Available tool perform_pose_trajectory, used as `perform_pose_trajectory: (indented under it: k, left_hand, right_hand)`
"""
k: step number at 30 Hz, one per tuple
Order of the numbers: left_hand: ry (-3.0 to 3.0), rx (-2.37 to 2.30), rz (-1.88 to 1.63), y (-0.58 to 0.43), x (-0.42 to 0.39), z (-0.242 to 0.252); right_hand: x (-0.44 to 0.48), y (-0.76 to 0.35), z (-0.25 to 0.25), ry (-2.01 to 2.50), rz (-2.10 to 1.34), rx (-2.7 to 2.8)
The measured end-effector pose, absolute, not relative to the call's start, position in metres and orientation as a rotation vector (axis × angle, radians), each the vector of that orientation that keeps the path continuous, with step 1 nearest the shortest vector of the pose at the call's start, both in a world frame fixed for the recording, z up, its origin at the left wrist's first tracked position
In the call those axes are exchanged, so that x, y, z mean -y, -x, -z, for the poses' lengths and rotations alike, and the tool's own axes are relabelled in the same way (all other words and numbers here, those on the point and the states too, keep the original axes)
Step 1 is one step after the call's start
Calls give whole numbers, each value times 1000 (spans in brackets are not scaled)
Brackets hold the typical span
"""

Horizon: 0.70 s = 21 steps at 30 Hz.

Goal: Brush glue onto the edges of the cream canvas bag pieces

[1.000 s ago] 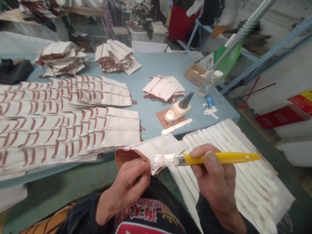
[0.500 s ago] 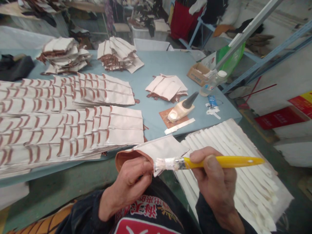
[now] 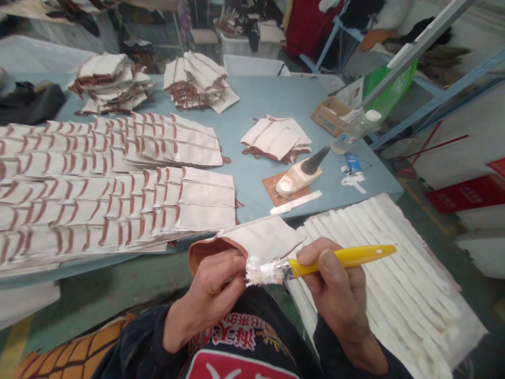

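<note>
My left hand (image 3: 213, 292) is closed, pinching the edge of a tube-like leather piece (image 3: 264, 237), white outside and brown inside. The piece's open brown mouth faces left, and its far end lies by the table edge. My right hand (image 3: 339, 289) grips the yellow handle of a paint brush (image 3: 351, 257) between thumb and fingers. White-coated bristles point left and touch the edge of the leather piece close to my left fingertips. Where exactly the bristles meet the edge is partly hidden by the brush itself.
On the blue table (image 3: 252, 195) lie overlapping rows of white pieces (image 3: 205, 200) and a smaller pile (image 3: 276, 138). A glue bottle (image 3: 302, 176) with a dark nozzle rests on a brown scrap. White strips (image 3: 394, 273) cover a board at right. A clear bottle (image 3: 355, 131) stands behind.
The brush has moved slightly left and its handle now tilts up to the right. The bristles look more spread against the leather edge. The whole view has shifted a little.
</note>
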State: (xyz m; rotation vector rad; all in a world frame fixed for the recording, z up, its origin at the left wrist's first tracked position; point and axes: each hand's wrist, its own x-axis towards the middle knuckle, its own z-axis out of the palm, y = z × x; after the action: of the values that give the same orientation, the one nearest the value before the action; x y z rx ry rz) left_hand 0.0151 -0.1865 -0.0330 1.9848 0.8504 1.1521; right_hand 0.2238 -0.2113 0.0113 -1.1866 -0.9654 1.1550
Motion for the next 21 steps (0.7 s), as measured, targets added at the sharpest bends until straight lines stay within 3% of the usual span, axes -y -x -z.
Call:
perform_pose_trajectory:
  k: [3, 10, 21]
  left_hand:
    - [-1967, -834, -1108, -21, 184, 33]
    - [-1425, -1024, -733, -42, 172, 17]
    - [-967, -890, -567, -56, 170, 7]
  right_hand:
    - [201, -232, -6, 1212, -1185, 960]
    - [190, -254, -1, 1153, -864, 750]
    - [217, -249, 4, 1113, -580, 1124]
